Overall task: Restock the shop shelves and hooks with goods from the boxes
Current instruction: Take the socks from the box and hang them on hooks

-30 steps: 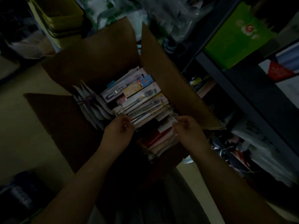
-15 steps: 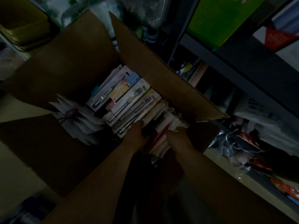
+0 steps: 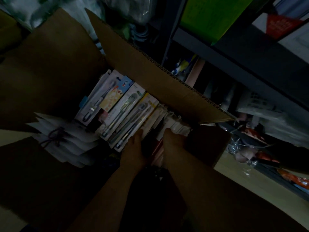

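Head: toothbrush packs [image 3: 120, 113] between hands [image 3: 153, 144].

Very dim, underexposed view; soft blur, edges nearly black.

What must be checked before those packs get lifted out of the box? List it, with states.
1. Both hands inside the cardboard box: ok.
2. Left hand against the toothbrush packs: ok.
3. Right hand on the white packs: ok.
4. Fingers closed firmly round a pack: cannot tell, too dark.
5. Box flaps open, clear above: ok.
6. Tied white bundle apart from the hands: ok.
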Available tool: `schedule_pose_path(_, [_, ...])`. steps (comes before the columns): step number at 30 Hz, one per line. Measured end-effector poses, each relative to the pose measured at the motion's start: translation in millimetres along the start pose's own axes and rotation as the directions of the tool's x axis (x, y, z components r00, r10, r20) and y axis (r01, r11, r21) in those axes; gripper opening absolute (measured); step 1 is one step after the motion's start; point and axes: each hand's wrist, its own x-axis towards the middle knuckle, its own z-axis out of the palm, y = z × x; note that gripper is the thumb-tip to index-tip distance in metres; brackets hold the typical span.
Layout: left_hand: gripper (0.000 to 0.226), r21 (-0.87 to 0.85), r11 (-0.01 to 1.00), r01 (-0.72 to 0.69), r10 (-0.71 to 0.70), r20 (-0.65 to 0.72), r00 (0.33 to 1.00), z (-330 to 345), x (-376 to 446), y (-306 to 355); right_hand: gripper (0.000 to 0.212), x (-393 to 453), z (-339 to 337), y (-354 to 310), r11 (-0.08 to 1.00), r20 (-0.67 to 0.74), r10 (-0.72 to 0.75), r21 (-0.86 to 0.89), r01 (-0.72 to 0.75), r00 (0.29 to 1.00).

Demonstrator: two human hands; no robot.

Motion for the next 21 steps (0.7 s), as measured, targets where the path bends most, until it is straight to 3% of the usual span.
schedule_pose_path(2, [0.107, -0.008, 1.000, -0.013, 0.014, 0.024, 1.000, -1.9, 4.0, -7.5, 0.049, 2.2, -6.5, 8.6, 0.999, 0.027, -0.043, -0.011, 0.043, 0.999])
schedule_pose_path(7, [0.089, -0.215, 0.976, 0.020, -0.005, 0.074, 0.997, -16.5, 7.3, -9.3, 0.041, -2.7, -25.2, 23.0, 0.985, 0.278, -0.135, -0.063, 0.158, 0.951])
schedule_pose_path(9, [0.080, -0.295, 0.954, 0.047, -0.020, 0.094, 0.995, -21.7, 6.6, -7.8, 0.051, -3.9, -26.9, 27.5, 0.939, 0.321, -0.196, -0.213, 0.272, 0.927])
schedule_pose_path(12, [0.067, -0.351, 0.932, 0.088, -0.059, 0.092, 0.994, -28.5, 6.2, -6.4, 0.055, -7.7, -27.7, 29.9, 0.786, 0.316, -0.324, -0.435, 0.440, 0.892])
schedule_pose_path(15, [0.063, -0.360, 0.925, 0.124, -0.095, 0.098, 0.991, -32.0, 8.0, -7.5, 0.065, -13.6, -18.8, 29.1, 0.783, 0.388, -0.219, -0.478, 0.399, 0.895])
schedule_pose_path(21, [0.075, -0.328, 0.940, 0.097, -0.067, 0.101, 0.993, -33.6, 0.1, 0.6, 0.063, -7.7, -9.7, 37.9, 0.791, 0.322, -0.240, -0.482, 0.377, 0.916])
